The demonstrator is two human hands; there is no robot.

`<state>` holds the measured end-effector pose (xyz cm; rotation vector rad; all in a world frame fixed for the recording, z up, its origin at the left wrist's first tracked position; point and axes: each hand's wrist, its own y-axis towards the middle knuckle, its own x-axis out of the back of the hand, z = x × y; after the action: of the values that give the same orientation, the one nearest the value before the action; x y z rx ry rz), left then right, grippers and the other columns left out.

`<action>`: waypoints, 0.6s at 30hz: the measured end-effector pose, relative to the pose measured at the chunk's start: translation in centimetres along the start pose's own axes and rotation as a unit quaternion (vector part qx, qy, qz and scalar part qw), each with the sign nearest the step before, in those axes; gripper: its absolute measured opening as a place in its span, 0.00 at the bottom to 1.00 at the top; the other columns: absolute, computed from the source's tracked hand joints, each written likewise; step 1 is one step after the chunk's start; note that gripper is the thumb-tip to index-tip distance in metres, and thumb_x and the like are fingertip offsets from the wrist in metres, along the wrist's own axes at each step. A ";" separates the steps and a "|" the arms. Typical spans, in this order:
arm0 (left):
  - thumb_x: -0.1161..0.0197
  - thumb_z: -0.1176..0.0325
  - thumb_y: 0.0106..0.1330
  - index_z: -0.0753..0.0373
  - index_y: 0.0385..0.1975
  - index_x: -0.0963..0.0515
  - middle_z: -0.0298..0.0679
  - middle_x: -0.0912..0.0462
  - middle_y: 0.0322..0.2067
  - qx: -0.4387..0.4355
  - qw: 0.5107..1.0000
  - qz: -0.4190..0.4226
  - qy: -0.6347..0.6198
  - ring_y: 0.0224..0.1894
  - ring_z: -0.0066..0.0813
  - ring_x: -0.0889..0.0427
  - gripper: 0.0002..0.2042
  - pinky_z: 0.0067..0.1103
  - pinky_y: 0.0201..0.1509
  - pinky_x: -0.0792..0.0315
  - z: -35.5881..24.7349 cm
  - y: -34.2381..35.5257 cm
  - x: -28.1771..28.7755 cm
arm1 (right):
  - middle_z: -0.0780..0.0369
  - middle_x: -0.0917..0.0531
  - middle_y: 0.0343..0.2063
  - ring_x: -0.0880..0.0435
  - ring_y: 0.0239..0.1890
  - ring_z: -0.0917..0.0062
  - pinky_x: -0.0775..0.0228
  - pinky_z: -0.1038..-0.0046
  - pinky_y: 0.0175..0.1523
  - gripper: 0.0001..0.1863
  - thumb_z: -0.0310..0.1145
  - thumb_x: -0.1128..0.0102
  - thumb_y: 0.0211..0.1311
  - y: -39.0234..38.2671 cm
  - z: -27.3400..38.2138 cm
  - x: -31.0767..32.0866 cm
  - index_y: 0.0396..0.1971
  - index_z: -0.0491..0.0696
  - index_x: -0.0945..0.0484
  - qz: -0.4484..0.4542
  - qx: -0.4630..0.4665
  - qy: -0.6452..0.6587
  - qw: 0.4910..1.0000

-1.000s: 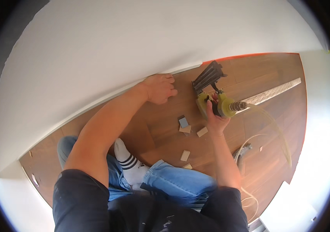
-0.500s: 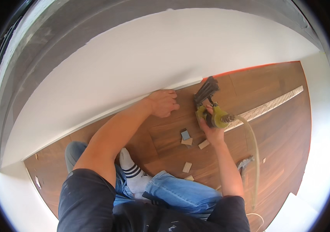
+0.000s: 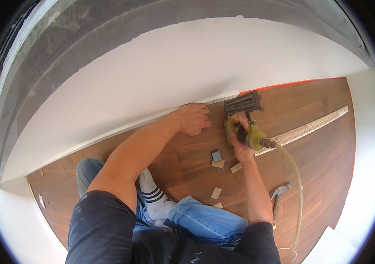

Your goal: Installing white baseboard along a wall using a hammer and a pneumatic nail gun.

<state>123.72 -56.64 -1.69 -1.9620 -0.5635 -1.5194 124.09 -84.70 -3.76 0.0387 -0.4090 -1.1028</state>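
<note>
Wood floor (image 3: 310,176): small blocks (image 3: 217,163) near nail gun (image 3: 242,123), hose (image 3: 295,176).

A white wall (image 3: 187,70) fills twelve o'clock; dark wood plank floor (image 3: 319,105) spreads from three to six, brightly lit.

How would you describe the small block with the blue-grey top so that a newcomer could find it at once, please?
Start at the white baseboard along the wall, then drop to the yellow nail gun in the right hand. Just left of that hand, on the wooden floor, lies the block; its blue-grey top distinguishes it from the pale wood offcuts around it.
</note>
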 end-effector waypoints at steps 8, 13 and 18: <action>0.40 0.60 0.59 0.54 0.39 0.18 0.29 0.14 0.37 0.005 1.000 -0.009 0.005 0.53 0.30 0.23 0.11 0.27 0.65 0.34 0.0 -0.2 0.2 | 0.57 0.23 0.56 0.28 0.65 0.65 0.40 0.61 0.72 0.31 0.15 0.38 0.58 0.6 0.4 -0.3 0.63 0.46 0.30 -0.007 -0.007 -0.007 1.000; 0.40 0.60 0.59 0.54 0.39 0.18 0.29 0.14 0.37 -0.005 1.000 0.005 0.013 0.53 0.30 0.23 0.11 0.27 0.66 0.35 -0.1 -0.1 0.3 | 0.57 0.22 0.56 0.27 0.63 0.66 0.40 0.62 0.72 0.31 0.15 0.38 0.57 0.8 0.4 -0.4 0.63 0.46 0.30 -0.007 -0.010 -0.032 0.999; 0.39 0.60 0.59 0.53 0.39 0.18 0.29 0.14 0.35 -0.005 1.000 -0.001 0.011 0.52 0.30 0.23 0.11 0.27 0.66 0.35 -0.1 -0.1 0.2 | 0.57 0.22 0.55 0.26 0.62 0.66 0.39 0.63 0.71 0.31 0.14 0.37 0.56 0.8 0.3 -0.6 0.62 0.47 0.29 -0.023 -0.013 -0.003 1.000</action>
<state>123.64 -56.57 -1.51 -1.9506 -0.5485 -1.5466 124.42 -83.79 -3.47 0.0217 -0.4015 -1.1531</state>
